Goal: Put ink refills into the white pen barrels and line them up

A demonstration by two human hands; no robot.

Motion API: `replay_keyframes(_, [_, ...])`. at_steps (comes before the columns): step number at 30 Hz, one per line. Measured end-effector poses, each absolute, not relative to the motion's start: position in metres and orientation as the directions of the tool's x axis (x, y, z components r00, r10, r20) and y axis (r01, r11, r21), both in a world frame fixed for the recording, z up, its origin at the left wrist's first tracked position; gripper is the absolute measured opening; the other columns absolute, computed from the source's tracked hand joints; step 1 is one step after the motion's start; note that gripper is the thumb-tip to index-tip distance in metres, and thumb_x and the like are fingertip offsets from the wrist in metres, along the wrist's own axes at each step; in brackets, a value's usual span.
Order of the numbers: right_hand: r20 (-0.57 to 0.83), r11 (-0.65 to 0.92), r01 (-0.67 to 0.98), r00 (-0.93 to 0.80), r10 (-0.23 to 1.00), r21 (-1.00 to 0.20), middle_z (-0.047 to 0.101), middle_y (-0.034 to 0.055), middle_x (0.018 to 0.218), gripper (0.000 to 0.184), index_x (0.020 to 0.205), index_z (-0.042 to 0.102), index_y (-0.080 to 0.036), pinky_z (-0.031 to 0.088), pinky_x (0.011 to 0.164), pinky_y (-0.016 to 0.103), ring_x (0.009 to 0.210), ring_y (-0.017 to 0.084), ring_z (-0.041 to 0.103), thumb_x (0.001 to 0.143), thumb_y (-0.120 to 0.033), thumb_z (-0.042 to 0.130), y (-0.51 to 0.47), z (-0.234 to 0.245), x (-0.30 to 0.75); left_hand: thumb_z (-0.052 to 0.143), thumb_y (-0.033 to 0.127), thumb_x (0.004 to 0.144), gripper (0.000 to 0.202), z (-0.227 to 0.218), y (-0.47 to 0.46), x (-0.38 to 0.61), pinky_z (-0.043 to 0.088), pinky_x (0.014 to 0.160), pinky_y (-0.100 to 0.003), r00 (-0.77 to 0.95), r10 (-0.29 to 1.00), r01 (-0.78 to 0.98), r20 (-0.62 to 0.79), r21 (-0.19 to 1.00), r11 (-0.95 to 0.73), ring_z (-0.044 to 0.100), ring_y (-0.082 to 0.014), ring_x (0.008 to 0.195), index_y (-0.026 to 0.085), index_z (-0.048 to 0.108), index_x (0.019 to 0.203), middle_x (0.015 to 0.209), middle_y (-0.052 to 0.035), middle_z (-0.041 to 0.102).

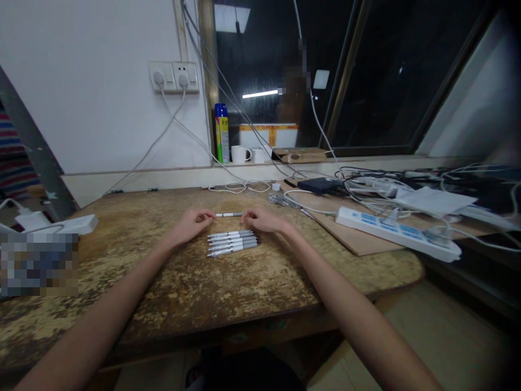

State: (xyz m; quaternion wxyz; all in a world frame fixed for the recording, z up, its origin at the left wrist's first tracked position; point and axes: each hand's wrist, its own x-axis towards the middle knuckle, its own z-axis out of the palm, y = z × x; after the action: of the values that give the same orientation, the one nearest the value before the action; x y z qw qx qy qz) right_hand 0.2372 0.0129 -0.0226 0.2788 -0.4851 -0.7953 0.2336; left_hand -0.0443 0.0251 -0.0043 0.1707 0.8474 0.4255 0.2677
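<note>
Between my two hands a white and grey pen (228,215) lies level across the worn wooden table (228,288). Its left end is pinched in the closed fingers of my left hand (194,225). Around its right end the fingers of my right hand (262,219) are closed, and they hide that tip. Just nearer to me, a row of several similar pens (233,243) rests on the tabletop, side by side and pointing the same way.
On the right, a white power strip (399,233) and tangled cables lie over a brown board (345,228). Another power strip (77,225) is at the left edge. A spray can (222,133), white mug (240,154) and cardboard box (301,155) stand on the window sill.
</note>
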Motion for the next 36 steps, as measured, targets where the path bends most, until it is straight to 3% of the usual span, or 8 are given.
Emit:
replay_keyframes(3, [0.28, 0.428, 0.661, -0.323, 0.904, -0.617, 0.07, 0.002, 0.08, 0.033, 0.093, 0.074, -0.018, 0.04, 0.069, 0.024, 0.07, 0.016, 0.055, 0.078, -0.006, 0.047, 0.012, -0.022, 0.234, 0.05, 0.038, 0.093, 0.033, -0.008, 0.042, -0.033, 0.047, 0.093, -0.038, 0.485, 0.735, 0.676, 0.474, 0.329, -0.659, 0.062, -0.0256, 0.099, 0.019, 0.074, 0.105, 0.107, -0.0091, 0.071])
replay_keyframes(7, [0.311, 0.406, 0.694, -0.268, 0.912, -0.594, 0.068, 0.0033, 0.075, 0.031, 0.089, 0.074, -0.018, 0.037, 0.065, 0.026, 0.066, 0.017, 0.054, 0.081, -0.008, 0.046, 0.011, -0.02, 0.232, 0.055, 0.039, 0.093, 0.03, -0.013, 0.064, -0.013, 0.04, 0.103, -0.045, 0.562, 0.695, 0.725, 0.449, 0.138, -0.675, 0.055, -0.0294, 0.112, 0.022, 0.071, 0.111, 0.117, -0.0102, 0.066])
replay_keyframes(14, [0.39, 0.373, 0.735, -0.16, 0.907, -0.566, 0.068, 0.0085, 0.087, 0.027, 0.096, 0.069, -0.017, 0.04, 0.077, 0.03, 0.085, 0.022, 0.059, 0.091, -0.012, 0.043, 0.009, -0.02, 0.23, 0.054, 0.036, 0.096, 0.021, -0.025, 0.071, 0.006, 0.037, 0.101, -0.048, 0.587, 0.72, 0.75, 0.37, 0.085, -0.655, 0.052, -0.0311, 0.113, 0.023, 0.068, 0.105, 0.117, -0.0109, 0.066])
replay_keyframes(17, [0.464, 0.411, 0.719, -0.139, 0.875, -0.561, 0.066, 0.0095, 0.094, 0.032, 0.11, 0.063, -0.017, 0.042, 0.083, 0.032, 0.091, 0.022, 0.059, 0.09, -0.006, 0.04, 0.007, -0.02, 0.226, 0.046, 0.037, 0.101, 0.026, -0.019, 0.057, 0.004, 0.039, 0.098, -0.045, 0.61, 0.687, 0.717, 0.395, 0.093, -0.69, 0.056, -0.0304, 0.11, 0.021, 0.065, 0.107, 0.114, -0.0115, 0.068])
replay_keyframes(20, [0.572, 0.511, 0.731, -0.201, 0.795, -0.453, 0.061, 0.0116, 0.115, 0.043, 0.123, 0.056, -0.017, 0.041, 0.096, 0.034, 0.108, 0.023, 0.054, 0.083, -0.003, 0.047, 0.003, -0.019, 0.221, 0.035, 0.039, 0.105, 0.032, -0.011, 0.038, -0.001, 0.042, 0.091, -0.038, 0.62, 0.651, 0.684, 0.437, 0.106, -0.722, 0.061, -0.0268, 0.104, 0.022, 0.062, 0.11, 0.11, -0.01, 0.069])
replay_keyframes(23, [0.582, 0.559, 0.775, -0.318, 0.748, -0.295, 0.059, 0.0133, 0.124, 0.036, 0.121, 0.059, -0.016, 0.037, 0.105, 0.038, 0.12, 0.026, 0.047, 0.086, -0.008, 0.056, -0.001, -0.018, 0.215, 0.033, 0.039, 0.107, 0.033, -0.005, 0.021, -0.006, 0.041, 0.09, -0.036, 0.631, 0.598, 0.679, 0.495, 0.022, -0.734, 0.06, -0.0257, 0.103, 0.022, 0.061, 0.111, 0.11, -0.0084, 0.069])
replay_keyframes(28, [0.507, 0.556, 0.818, -0.419, 0.753, -0.151, 0.067, 0.0127, 0.112, 0.018, 0.11, 0.065, -0.015, 0.042, 0.098, 0.037, 0.11, 0.024, 0.056, 0.099, -0.02, 0.052, -0.002, -0.02, 0.212, 0.034, 0.037, 0.108, 0.032, -0.002, 0.004, -0.008, 0.041, 0.086, -0.036, 0.633, 0.538, 0.692, 0.557, -0.095, -0.716, 0.058, -0.0242, 0.102, 0.02, 0.061, 0.111, 0.108, -0.0075, 0.068])
replay_keyframes(36, [0.489, 0.544, 0.835, -0.444, 0.751, -0.077, 0.07, 0.0139, 0.104, 0.025, 0.11, 0.066, -0.014, 0.046, 0.087, 0.033, 0.099, 0.024, 0.063, 0.104, -0.03, 0.047, -0.005, -0.019, 0.207, 0.032, 0.032, 0.108, 0.033, 0.005, -0.009, -0.006, 0.04, 0.087, -0.037, 0.64, 0.519, 0.729, 0.567, -0.233, -0.644, 0.059, -0.0257, 0.1, 0.018, 0.062, 0.105, 0.104, -0.0097, 0.068])
